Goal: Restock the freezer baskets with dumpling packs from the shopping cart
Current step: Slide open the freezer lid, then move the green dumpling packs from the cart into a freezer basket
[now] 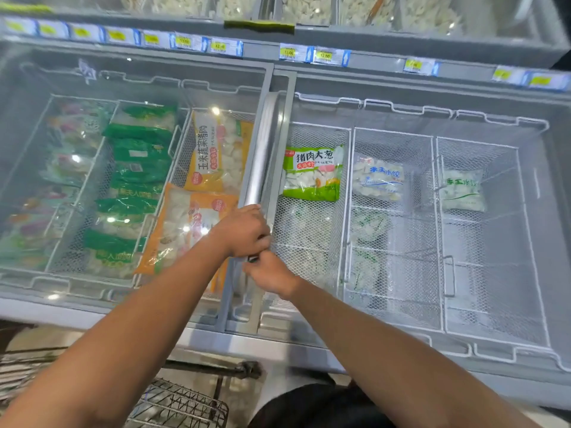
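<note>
Both hands are curled round the long metal lid handle [262, 156] that runs down the middle of the chest freezer, the left hand [244, 231] higher on the bar and the right hand [268, 274] just below it, the two touching; each grip is clamped on the handle and neither holds a pack. The step in hand looks like sliding a glass lid [92, 186] sideways to reach the baskets. To do it well, the pull should run level along the lid's track, with both grips staying low on the bar so the pane does not twist or jam against the grey frame [278, 78] between the two halves. The dumpling packs already stocked lie in the white wire baskets [349, 193]: green packs [136, 168] and orange packs [213, 149] fill the left side under the glass, while on the right a green-and-white pack [313, 174] and two pale packs [378, 180] sit at the far ends of their baskets, with bare mesh nearer the person. That near room is where fresh stock would go. The shopping cart [176, 406] shows only as a wire corner at the bottom edge, close to the freezer's front rim, so space for stepping and turning looks tight; its contents are out of view.
</note>
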